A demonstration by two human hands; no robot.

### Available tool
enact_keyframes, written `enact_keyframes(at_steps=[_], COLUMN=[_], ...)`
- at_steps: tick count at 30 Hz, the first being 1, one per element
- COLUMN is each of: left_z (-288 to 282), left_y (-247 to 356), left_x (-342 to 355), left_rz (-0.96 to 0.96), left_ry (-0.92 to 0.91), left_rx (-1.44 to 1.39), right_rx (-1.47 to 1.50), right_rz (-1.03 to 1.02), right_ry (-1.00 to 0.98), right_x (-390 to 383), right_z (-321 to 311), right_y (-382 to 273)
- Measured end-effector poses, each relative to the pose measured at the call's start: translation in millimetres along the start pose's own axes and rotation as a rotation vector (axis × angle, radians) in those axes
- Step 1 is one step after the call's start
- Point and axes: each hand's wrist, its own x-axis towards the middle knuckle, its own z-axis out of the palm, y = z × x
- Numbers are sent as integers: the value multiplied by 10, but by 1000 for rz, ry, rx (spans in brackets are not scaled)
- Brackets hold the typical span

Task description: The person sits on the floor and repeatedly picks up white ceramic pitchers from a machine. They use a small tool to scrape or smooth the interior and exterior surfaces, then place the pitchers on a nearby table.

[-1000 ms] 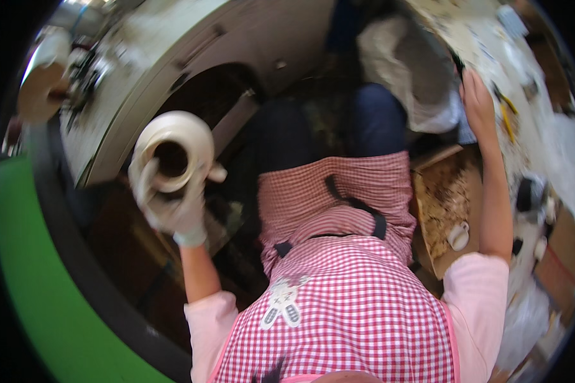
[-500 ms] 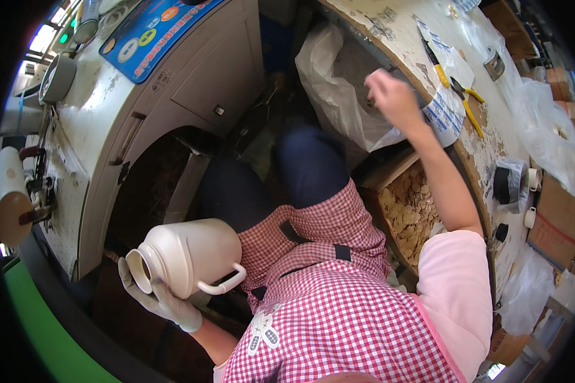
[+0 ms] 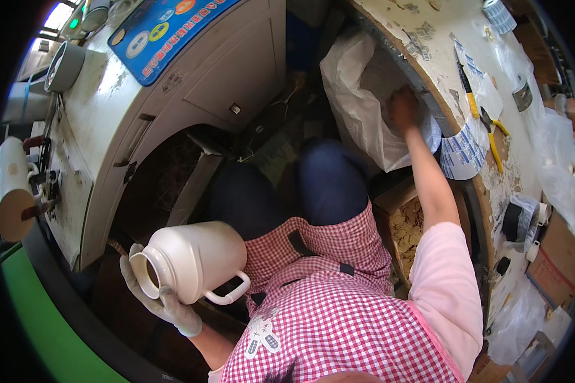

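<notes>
My left hand, in a pale glove, grips a cream plastic jug around its open neck. The jug lies on its side by my left thigh, mouth facing left, its loop handle towards me. My bare right hand is inside the mouth of a white plastic bag, which hangs at the edge of the right-hand table. Shadow hides its fingers and anything they may touch. Below the bag, a cardboard box holds many thin, cream-coloured round pieces.
On the worn right table lie yellow-handled pliers, a yellow-handled knife and a strip of blue-and-white labels. To the left stands a pale machine bench with a blue mat. Clear plastic bags are at far right.
My right hand has gone from above the bag's edge down into its mouth. The jug stays in my left hand, hardly moved. The whole view has shifted slightly.
</notes>
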Motion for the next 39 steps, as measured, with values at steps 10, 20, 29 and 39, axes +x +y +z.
enact_keyframes(at_steps=[10, 20, 29, 39], left_z=[-99, -86, 1, 110], left_y=[208, 287, 234, 265], left_x=[-295, -558, -679, -817], left_rz=[331, 652, 696, 680], left_ry=[-208, -279, -221, -206], left_rx=[135, 189, 160, 227], right_rx=[1966, 1581, 1473, 1117], right_rz=[-22, -789, -665, -722], right_ry=[-384, -205, -150, -92], right_x=[-831, -1236, -1500, -1591], right_z=[-3318, -4715, -4683, -4753], right_y=[-1352, -2240, -2174, -2114])
